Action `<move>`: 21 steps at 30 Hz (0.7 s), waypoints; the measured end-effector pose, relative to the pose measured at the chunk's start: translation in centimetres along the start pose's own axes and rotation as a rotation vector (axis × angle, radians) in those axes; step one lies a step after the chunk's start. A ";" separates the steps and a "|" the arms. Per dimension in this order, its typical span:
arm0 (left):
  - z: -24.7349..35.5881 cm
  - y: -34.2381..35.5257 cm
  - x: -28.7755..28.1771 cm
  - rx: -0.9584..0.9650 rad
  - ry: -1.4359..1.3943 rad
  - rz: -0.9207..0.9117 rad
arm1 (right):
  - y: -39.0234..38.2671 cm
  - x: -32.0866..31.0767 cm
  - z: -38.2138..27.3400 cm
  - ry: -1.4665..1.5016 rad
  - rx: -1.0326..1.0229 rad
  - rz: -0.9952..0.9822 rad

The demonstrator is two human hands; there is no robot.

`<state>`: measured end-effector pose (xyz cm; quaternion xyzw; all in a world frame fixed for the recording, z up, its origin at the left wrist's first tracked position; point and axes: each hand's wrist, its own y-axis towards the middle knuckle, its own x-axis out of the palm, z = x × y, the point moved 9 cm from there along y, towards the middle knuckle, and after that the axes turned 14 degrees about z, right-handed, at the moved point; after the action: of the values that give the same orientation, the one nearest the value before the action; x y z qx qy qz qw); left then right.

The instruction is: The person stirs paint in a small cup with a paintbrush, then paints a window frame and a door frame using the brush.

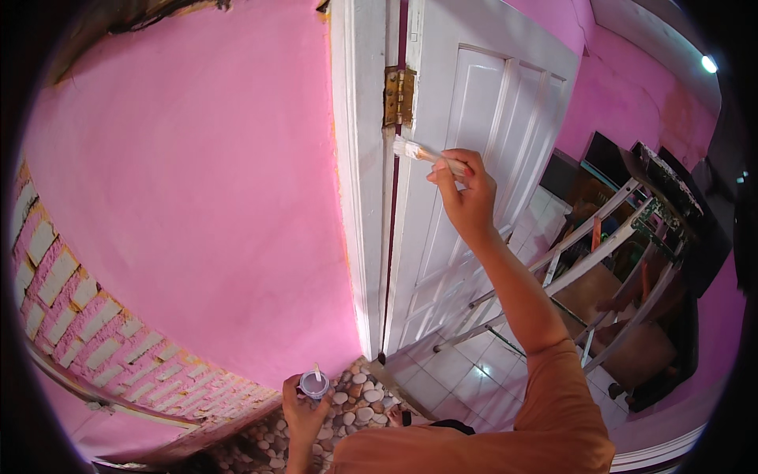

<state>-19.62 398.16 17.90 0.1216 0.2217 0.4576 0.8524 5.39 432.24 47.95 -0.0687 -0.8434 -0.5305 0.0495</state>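
My right hand [467,193] is closed around the wooden handle of a paintbrush [418,150]. White paint coats its bristles, which meet the hinge-side edge of a white panelled door [482,103], just below a brass-coloured hinge [399,96]. Whether the tip presses on the door edge or the gap beside it, I cannot tell. Low down, my left hand [304,419] grips a small round paint cup [314,384] with a whitish stick standing in it. The door stands ajar from its white frame [359,197].
A pink wall [205,182] runs along the left, with a pink-and-white brick-pattern section [71,276] below. Pebble-patterned flooring [355,399] lies beneath me. Past the door, a metal stepladder [592,257] stands on white tiles [466,379], in front of dark furniture [604,158].
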 end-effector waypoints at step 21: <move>-0.7 -0.2 0.1 0.024 0.120 0.007 | -4.2 3.3 1.0 -0.166 -0.288 -0.009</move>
<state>-19.77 398.14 17.25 0.1049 0.2775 0.4644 0.8344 1.44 431.54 44.36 -0.1148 -0.7602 -0.6387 -0.0331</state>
